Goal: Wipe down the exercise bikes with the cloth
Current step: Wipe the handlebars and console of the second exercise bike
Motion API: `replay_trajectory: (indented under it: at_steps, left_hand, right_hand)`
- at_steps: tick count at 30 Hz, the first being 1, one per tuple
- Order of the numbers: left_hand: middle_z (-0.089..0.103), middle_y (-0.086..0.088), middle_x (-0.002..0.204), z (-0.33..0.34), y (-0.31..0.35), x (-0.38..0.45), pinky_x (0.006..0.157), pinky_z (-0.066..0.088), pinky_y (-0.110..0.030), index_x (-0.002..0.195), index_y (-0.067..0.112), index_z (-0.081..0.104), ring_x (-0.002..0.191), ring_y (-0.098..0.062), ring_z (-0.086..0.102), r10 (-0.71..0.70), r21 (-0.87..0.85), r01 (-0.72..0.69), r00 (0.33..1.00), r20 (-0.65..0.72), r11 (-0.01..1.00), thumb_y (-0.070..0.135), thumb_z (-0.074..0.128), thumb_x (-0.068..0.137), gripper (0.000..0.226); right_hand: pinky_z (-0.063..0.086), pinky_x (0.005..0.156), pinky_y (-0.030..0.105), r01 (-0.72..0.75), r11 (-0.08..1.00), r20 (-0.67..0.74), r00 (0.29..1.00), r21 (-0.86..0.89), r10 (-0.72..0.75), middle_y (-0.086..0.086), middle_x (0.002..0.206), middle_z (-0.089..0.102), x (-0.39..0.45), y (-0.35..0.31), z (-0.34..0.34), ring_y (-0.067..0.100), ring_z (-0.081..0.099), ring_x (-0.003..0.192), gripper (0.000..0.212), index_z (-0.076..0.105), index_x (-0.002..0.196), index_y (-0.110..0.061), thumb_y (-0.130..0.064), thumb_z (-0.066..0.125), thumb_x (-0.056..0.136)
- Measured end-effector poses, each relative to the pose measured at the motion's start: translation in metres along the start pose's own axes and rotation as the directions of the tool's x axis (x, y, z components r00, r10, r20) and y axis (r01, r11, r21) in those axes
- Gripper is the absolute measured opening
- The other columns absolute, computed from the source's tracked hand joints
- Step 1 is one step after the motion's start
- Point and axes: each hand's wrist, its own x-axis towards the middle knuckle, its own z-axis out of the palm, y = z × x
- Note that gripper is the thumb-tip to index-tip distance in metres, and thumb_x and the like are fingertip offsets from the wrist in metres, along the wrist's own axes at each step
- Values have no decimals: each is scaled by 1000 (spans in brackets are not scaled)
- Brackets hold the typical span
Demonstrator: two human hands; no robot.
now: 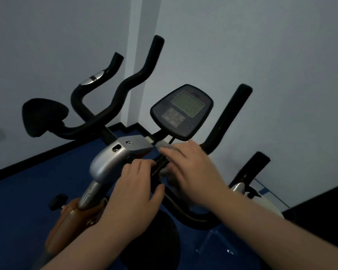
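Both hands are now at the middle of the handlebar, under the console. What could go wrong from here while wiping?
1. A thin cable runs from the console down past the right hand and its grey cloth; wiping there could snag or tug it.
2. The console is still speckled; working only on the bar could leave it dirty.
3. The left hand grips beside the silver stem cover; fingers may get pinched between the hands.

2 bare forearms, left hand point(137, 189) and right hand point(195, 172), no sleeves visible.
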Motion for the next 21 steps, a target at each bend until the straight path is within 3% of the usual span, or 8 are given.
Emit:
replay_trajectory:
  at_steps: [3, 6, 8, 11, 13, 15, 17, 21]
  left_hand:
    - [41, 15, 108, -1, 1, 4, 84, 37, -25, 118, 31, 43, 100, -4, 37, 14, -3, -14, 1000, -3, 1000, 40, 54, 85, 36]
    - [49, 8, 110, 0, 9, 20, 91, 41, -34, 115, 27, 49, 105, -12, 43, -22, 0, 22, 1000, -13, 1000, 36, 56, 87, 30]
    - [53, 6, 110, 4, 14, 37, 93, 41, -36, 114, 26, 52, 107, -14, 46, -48, -19, 48, 999, -15, 999, 34, 57, 88, 27]
    - [53, 6, 105, 15, 23, 64, 87, 43, -34, 110, 26, 54, 102, -16, 50, -71, -57, 70, 997, -10, 996, 31, 55, 90, 21]
    - [54, 5, 104, 27, 30, 80, 85, 44, -34, 110, 24, 56, 98, -16, 52, -82, -89, 81, 997, -6, 993, 29, 53, 92, 19]
    - [57, 5, 100, 39, 38, 90, 79, 45, -33, 105, 26, 57, 92, -13, 55, -116, -98, 118, 993, 23, 988, 31, 47, 95, 15]
    - [60, 7, 89, 51, 41, 92, 70, 47, -36, 88, 32, 52, 81, -14, 57, -125, 66, 124, 992, 12, 990, 36, 39, 98, 17]
    - [53, 5, 67, 59, 39, 86, 52, 38, -31, 67, 26, 39, 62, -12, 55, -64, 245, 89, 992, -110, 965, 45, 29, 98, 38]
  right_hand:
    - [19, 118, 39, 130, 985, 199, 974, -114, -106, 3, 141, 43, -10, 14, -10, 20, 37, 132, 74, 29, 148, -23, -41, 62, 85]
    - [50, 93, 37, 177, 976, 117, 980, -127, -163, 7, 130, 57, -8, 30, -29, 25, 52, 121, 57, 51, 136, -17, -4, 66, 82]
    - [54, 78, 34, 160, 985, 15, 987, -70, -160, 6, 116, 65, -4, 27, -39, 25, 60, 107, 50, 61, 124, -17, 4, 62, 79]
    - [48, 67, 30, -108, 975, -99, 987, 194, 129, -1, 93, 66, -6, 44, -70, 19, 62, 80, 48, 46, 118, -30, -5, 60, 79]
    - [45, 57, 29, -223, 949, -297, 911, 224, 285, -3, 81, 62, -2, 65, -98, 16, 58, 67, 42, 42, 105, -30, -13, 67, 76]
    - [46, 57, 29, -232, 964, -533, 804, 127, 264, -4, 87, 59, 12, 82, -118, 13, 55, 69, 33, 50, 96, -24, -12, 69, 72]
    - [46, 59, 29, -245, 969, -626, 759, -20, 179, 0, 99, 55, 30, 87, -119, 16, 54, 75, 26, 60, 95, -22, -13, 70, 72]
    - [40, 74, 34, -250, 889, -391, 916, -384, 88, 6, 107, 57, 40, 88, -76, 25, 51, 93, 28, 66, 105, -18, -28, 69, 79]
